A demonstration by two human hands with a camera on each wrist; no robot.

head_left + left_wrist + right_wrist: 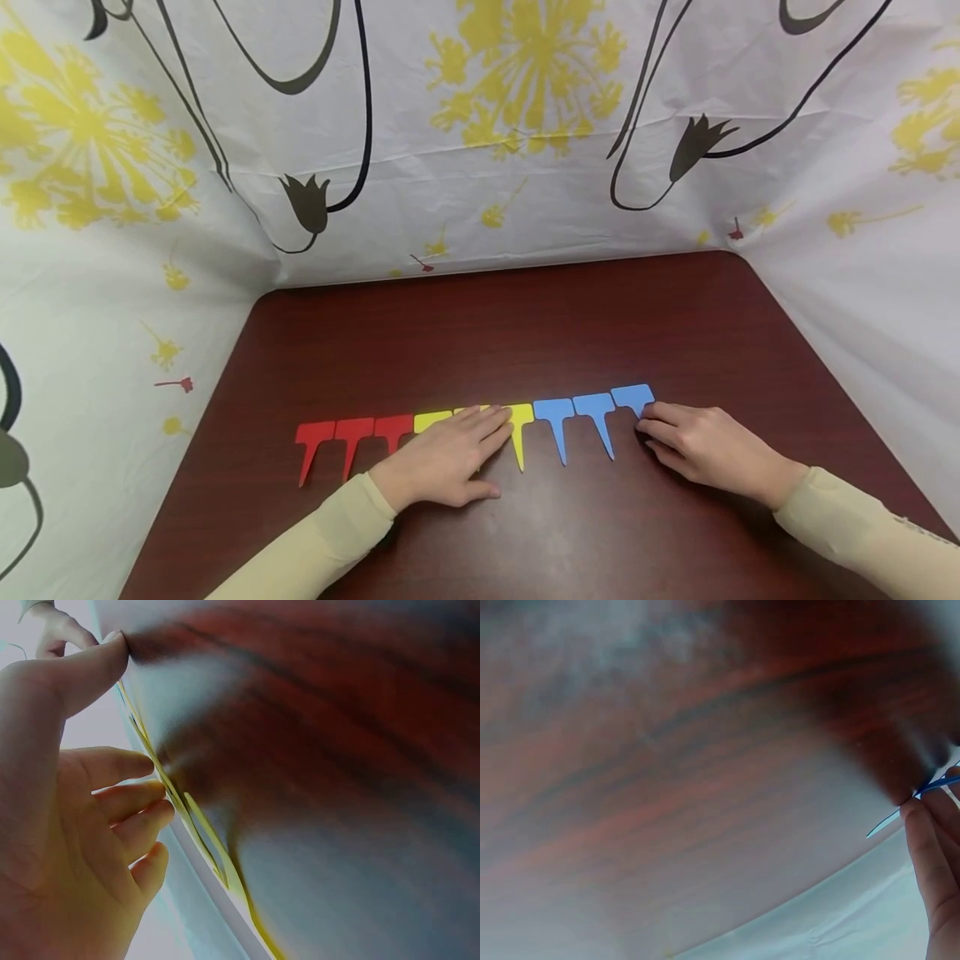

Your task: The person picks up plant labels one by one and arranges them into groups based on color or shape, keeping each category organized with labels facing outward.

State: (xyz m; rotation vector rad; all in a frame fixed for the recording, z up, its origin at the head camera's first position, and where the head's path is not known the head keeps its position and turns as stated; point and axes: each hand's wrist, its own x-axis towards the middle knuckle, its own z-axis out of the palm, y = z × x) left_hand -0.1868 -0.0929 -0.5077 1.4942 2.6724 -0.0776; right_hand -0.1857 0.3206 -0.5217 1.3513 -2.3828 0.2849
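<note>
T-shaped plastic plant labels lie side by side in a row on the table. Three red plant labels (356,428) form its left part, yellow plant labels (521,414) the middle, and three blue plant labels (593,405) the right. My left hand (450,457) rests on the yellow ones with fingers extended and thumb spread, hiding parts of them and the stem of a red one. At the right end, my right hand (701,442) pinches the stem of the last blue plant label (633,396); its lower tip is hidden in the head view.
The dark red-brown table (510,333) has rounded far corners. A white curtain (480,208) with yellow and grey flower prints hangs along its back and both sides.
</note>
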